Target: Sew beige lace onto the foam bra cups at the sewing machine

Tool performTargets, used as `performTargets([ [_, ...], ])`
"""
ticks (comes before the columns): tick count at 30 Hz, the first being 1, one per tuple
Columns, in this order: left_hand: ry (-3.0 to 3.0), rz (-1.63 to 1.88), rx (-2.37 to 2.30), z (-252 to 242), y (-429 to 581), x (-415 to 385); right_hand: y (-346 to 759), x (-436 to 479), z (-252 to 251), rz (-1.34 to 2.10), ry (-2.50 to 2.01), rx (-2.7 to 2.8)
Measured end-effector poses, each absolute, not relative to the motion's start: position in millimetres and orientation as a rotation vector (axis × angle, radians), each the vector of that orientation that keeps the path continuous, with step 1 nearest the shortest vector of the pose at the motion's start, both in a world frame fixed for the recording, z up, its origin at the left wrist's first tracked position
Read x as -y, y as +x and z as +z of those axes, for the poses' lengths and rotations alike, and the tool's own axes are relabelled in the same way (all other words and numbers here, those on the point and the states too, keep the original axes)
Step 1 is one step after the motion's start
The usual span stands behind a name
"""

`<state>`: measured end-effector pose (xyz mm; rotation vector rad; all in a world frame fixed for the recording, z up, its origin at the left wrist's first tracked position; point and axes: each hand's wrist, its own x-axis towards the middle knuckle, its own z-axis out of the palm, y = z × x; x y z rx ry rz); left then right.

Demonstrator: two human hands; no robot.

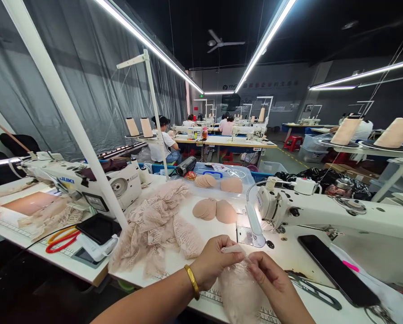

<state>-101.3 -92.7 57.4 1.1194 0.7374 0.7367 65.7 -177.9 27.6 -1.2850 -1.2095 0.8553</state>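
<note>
Both hands pinch the top edge of a piece of pale beige lace fabric (pixel 239 290) that hangs over the front edge of the table. My left hand (pixel 215 261), with a gold bracelet at the wrist, grips a folded bit of it between thumb and fingers. Close beside it, my right hand (pixel 270 276) holds the same edge in a pinch. Just beyond lies the needle plate of a white sewing machine (pixel 305 211). Stacked beige oval pads (pixel 204 209) rest on the table, and a heap of beige lace (pixel 157 216) spreads to the left.
A black phone (pixel 336 267) and dark thread snips (pixel 318 290) lie at the right. Farther back stand a clear plastic bin (pixel 235 173) and a small camera (pixel 185 166). A second sewing machine (pixel 96 184) and a white pole (pixel 69 117) are at left. People sit working behind.
</note>
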Motion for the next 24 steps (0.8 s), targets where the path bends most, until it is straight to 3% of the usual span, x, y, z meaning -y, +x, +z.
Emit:
performTargets([
  [6,1.197,0.582,-0.784,49,-109,85,72,163,23,0.887,-1.329,1.147],
  [9,1.666,0.446,-0.876,58,-123,58,78,151,11,0.966,-1.369,1.109],
  [13,2.297,0.543,-1.258,75,-142,-1,83,137,-8,0.953,-1.403,1.175],
  [19,2.369,0.473,-1.491,66,-148,-51,86,134,-17,0.955,-1.401,1.220],
  [24,2.308,0.739,-1.473,77,-151,-51,88,136,-5,0.967,-1.406,1.183],
])
